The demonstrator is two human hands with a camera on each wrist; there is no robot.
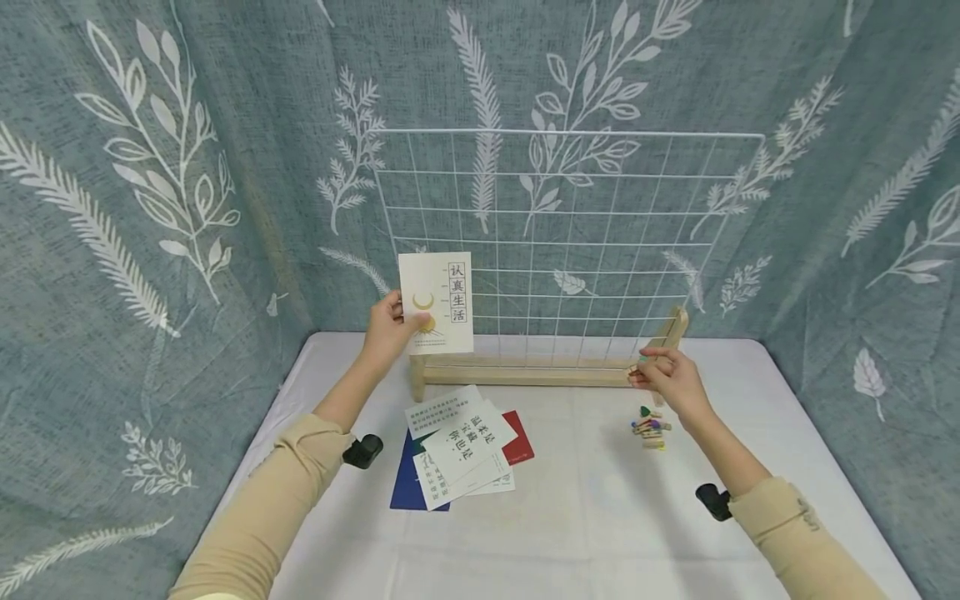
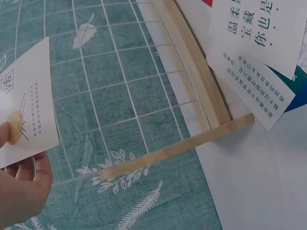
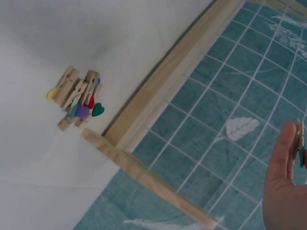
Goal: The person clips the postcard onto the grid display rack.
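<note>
1. My left hand point(image 1: 390, 321) pinches a white card point(image 1: 437, 302) by its left edge and holds it upright against the lower left of the wire grid point(image 1: 570, 242), which stands in a wooden stand point(image 1: 525, 371) at the back of the worktop point(image 1: 600, 517).
2. My right hand point(image 1: 667, 377) pinches one small wooden clip point(image 3: 300, 143), well apart from the card.
3. As I judge it, nothing hangs on the grid yet: this card is unclipped, more cards point(image 1: 461, 450) lie in a pile, and spare clips point(image 1: 649, 428) wait beside my right wrist.
4. The held clip is nearly hidden by my fingers; the small print on the cards is unreadable.
</note>
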